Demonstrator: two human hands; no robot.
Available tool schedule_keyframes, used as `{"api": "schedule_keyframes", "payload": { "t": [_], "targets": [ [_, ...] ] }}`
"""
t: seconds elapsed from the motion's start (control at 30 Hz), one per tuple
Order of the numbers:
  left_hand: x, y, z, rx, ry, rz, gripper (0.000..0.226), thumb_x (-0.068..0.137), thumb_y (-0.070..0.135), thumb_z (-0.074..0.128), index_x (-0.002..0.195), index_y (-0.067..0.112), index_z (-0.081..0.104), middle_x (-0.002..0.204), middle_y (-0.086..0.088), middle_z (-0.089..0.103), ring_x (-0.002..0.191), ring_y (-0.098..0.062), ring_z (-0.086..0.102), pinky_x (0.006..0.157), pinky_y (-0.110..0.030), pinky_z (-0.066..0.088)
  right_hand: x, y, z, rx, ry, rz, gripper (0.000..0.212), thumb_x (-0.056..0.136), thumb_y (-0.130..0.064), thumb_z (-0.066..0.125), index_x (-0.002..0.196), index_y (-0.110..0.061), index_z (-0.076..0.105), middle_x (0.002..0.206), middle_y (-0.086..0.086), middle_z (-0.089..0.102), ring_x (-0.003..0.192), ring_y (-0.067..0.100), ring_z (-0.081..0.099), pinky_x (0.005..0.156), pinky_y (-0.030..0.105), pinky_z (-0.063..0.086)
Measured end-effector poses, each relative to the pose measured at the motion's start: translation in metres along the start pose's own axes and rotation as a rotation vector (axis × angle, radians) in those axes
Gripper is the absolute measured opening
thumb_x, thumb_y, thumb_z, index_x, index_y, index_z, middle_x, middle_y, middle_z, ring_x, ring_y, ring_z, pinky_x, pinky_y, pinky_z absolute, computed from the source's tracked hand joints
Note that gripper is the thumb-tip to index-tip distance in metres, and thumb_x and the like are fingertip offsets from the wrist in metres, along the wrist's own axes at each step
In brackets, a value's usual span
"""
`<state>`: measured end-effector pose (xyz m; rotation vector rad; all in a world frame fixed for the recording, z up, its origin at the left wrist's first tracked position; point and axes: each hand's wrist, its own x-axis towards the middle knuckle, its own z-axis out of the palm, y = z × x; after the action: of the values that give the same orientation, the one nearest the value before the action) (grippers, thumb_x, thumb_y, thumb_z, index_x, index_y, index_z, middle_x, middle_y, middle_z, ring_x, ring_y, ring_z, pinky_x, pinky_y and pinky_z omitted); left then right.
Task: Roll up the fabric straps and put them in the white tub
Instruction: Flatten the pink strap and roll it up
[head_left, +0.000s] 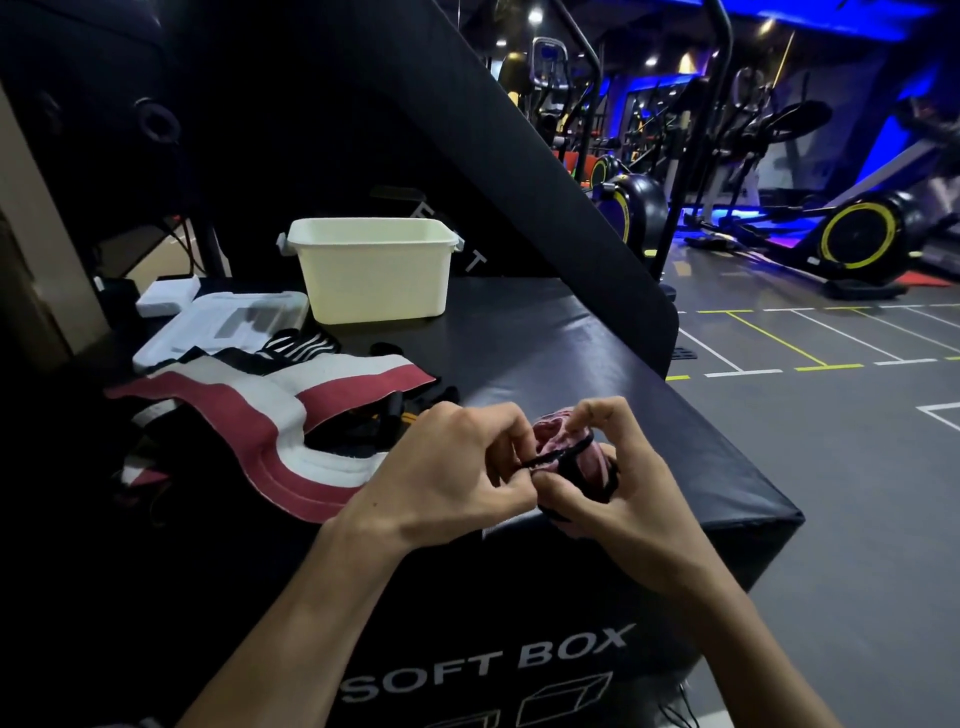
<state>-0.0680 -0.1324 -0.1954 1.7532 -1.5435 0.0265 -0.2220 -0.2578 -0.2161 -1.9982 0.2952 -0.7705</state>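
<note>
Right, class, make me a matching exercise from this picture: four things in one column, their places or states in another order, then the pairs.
Things:
1. white plastic tub
2. rolled pink fabric strap
3. unrolled red and white fabric straps
4. black padded soft box

Places or states:
A. lying spread out, left of the hands
B. under everything, serving as the table
C. held between both hands
D. standing at the far side

Pairs: 1-D, 2-C, 3-A, 4-B

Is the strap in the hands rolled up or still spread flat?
Rolled up: the strap is a tight pink coil, held by the right hand, while the left hand pinches its black end.
</note>
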Motion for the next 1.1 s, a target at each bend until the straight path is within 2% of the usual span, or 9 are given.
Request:
{"api": "schedule_keyframes", "payload": {
  "t": [0.2,0.27,0.37,0.43,0.63,0.77,0.87,1.0,1.1],
  "targets": [
    [0.001,-0.001,0.009,-0.034,-0.003,0.007,0.011,0.074,0.030,0.068,0.080,0.024,0.062,0.064,0.006,0.065,0.058,-0.011,0.060,0.058,-0.029,0.051,-0.001,0.001,-0.001,-0.051,0.030,-0.032,0.041,0.084,-0.006,0.079,0.111,-0.019,0.050,0.089,-0.013,0.072,0.074,0.005,0.068,0.070,0.018,0.049],
    [0.002,0.000,0.013,-0.022,0.021,0.033,0.011,0.076,0.029,0.068,0.079,0.024,0.059,0.067,0.008,0.062,0.062,-0.011,0.060,0.059,-0.024,0.047,-0.001,0.002,-0.001,-0.039,0.060,-0.038,0.041,0.084,-0.006,0.079,0.112,-0.018,0.051,0.089,-0.009,0.072,0.072,0.007,0.068,0.069,0.024,0.051],
    [0.003,0.003,0.017,0.021,0.061,0.070,0.011,0.080,0.028,0.064,0.081,0.026,0.053,0.073,0.010,0.057,0.068,-0.009,0.056,0.062,-0.015,0.039,-0.002,0.002,0.000,-0.025,0.113,-0.046,0.043,0.084,-0.010,0.079,0.113,-0.020,0.048,0.093,-0.001,0.073,0.073,0.017,0.069,0.067,0.045,0.059],
    [0.003,0.005,0.019,0.035,0.081,0.094,0.010,0.083,0.026,0.061,0.083,0.026,0.051,0.075,0.011,0.055,0.069,-0.008,0.053,0.064,-0.014,0.037,-0.004,0.001,0.002,-0.041,0.181,-0.049,0.044,0.082,-0.017,0.079,0.113,-0.022,0.047,0.094,-0.001,0.073,0.074,0.025,0.071,0.066,0.051,0.060],
    [0.004,0.007,0.016,0.114,0.031,0.118,0.011,0.086,0.032,0.056,0.083,0.026,0.048,0.076,0.008,0.055,0.069,-0.012,0.050,0.064,-0.023,0.039,-0.007,-0.001,0.009,-0.054,0.260,-0.067,0.040,0.079,-0.020,0.074,0.108,-0.022,0.047,0.094,-0.006,0.072,0.073,0.022,0.071,0.065,0.042,0.058],
    [0.005,0.005,0.019,0.097,-0.031,0.126,0.008,0.085,0.037,0.046,0.084,0.030,0.041,0.078,0.013,0.048,0.074,-0.005,0.043,0.068,-0.015,0.032,-0.006,0.001,0.010,-0.032,0.294,-0.079,0.038,0.079,-0.009,0.074,0.105,-0.019,0.049,0.091,-0.002,0.070,0.070,0.024,0.067,0.065,0.037,0.057],
    [0.006,0.004,0.022,0.051,-0.017,0.134,0.008,0.085,0.036,0.047,0.086,0.029,0.043,0.081,0.013,0.047,0.079,-0.003,0.046,0.070,-0.013,0.034,-0.004,0.002,0.013,0.071,0.320,-0.020,0.038,0.081,-0.002,0.073,0.105,-0.018,0.049,0.090,-0.001,0.068,0.068,0.019,0.066,0.055,0.032,0.057],
    [0.006,-0.001,0.027,-0.003,0.043,0.130,0.008,0.088,0.030,0.053,0.092,0.022,0.052,0.089,0.011,0.050,0.084,-0.009,0.052,0.075,-0.020,0.042,-0.001,0.007,0.012,0.260,0.266,0.145,0.037,0.086,-0.006,0.073,0.109,-0.023,0.049,0.104,0.007,0.065,0.087,0.029,0.070,0.058,0.047,0.061],
    [0.005,-0.005,0.026,-0.012,0.092,0.134,0.006,0.093,0.021,0.060,0.098,0.020,0.057,0.095,0.012,0.051,0.088,-0.009,0.055,0.080,-0.013,0.040,0.000,0.009,0.002,0.471,0.117,0.183,0.032,0.091,-0.014,0.072,0.111,-0.021,0.048,0.118,0.017,0.060,0.089,0.026,0.067,0.067,0.048,0.061]
  ]
}}
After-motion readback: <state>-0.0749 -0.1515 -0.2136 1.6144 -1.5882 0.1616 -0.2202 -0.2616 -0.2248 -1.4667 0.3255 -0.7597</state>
